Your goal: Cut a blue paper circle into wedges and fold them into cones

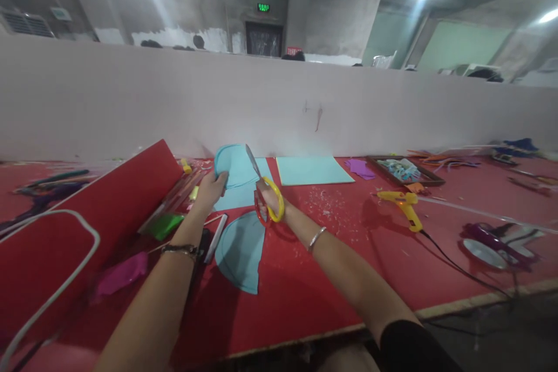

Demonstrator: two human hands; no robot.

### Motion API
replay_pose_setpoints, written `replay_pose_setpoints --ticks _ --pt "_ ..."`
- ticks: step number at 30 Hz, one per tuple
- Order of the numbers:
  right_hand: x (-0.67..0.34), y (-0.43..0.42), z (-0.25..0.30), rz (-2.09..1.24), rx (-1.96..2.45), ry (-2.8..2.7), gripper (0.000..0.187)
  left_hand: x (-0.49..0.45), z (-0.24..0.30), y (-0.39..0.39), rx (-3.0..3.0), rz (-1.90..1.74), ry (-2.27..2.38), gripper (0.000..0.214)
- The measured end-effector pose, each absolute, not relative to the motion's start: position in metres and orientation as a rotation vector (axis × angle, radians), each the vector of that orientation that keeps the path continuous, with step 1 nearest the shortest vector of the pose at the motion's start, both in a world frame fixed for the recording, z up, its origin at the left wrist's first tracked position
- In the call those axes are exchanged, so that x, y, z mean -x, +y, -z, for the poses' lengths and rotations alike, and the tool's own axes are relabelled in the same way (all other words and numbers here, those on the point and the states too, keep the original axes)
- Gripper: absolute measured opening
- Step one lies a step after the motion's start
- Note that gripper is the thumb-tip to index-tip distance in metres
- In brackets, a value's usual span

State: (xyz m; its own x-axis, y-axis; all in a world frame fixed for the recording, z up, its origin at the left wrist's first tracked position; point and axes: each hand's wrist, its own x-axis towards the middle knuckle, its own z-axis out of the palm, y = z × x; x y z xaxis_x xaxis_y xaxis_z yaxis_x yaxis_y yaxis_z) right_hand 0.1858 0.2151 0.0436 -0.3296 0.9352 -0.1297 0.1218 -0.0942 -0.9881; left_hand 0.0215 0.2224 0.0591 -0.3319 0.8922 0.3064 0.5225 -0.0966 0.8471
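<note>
My left hand (211, 190) grips the left edge of a light blue sheet (239, 167) with a rounded outline, held up above the table. In my right hand (267, 196) is a pair of scissors (278, 202) with yellow and red handles. Their blades point up and lie beside the sheet's right edge; I cannot tell whether they touch it. Below my hands a blue half-round piece (242, 253) lies flat on the red table (305, 285). Beside it rests a white marker (215, 238).
A yellow glue gun (403, 203) with a black cord lies at the right, near a tray of scraps (399, 170) and a purple tool (497, 244). Another blue sheet (314, 170) lies at the back. A red board (100, 221) slants along the left; a pale partition (174, 99) stands behind.
</note>
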Motion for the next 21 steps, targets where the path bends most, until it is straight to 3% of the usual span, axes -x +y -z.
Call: replay_pose_setpoints --ticks 7,21 --pt "-0.201 0.222 -0.044 -1.478 1.249 -1.631 0.058 -0.012 -0.053 0.188 -1.403 -1.433 1.818 0.025" --pt "-0.298 0.232 -0.023 -0.586 2.011 -1.836 0.050 -0.047 -0.061 0.127 -1.397 -1.270 1.551 0.032"
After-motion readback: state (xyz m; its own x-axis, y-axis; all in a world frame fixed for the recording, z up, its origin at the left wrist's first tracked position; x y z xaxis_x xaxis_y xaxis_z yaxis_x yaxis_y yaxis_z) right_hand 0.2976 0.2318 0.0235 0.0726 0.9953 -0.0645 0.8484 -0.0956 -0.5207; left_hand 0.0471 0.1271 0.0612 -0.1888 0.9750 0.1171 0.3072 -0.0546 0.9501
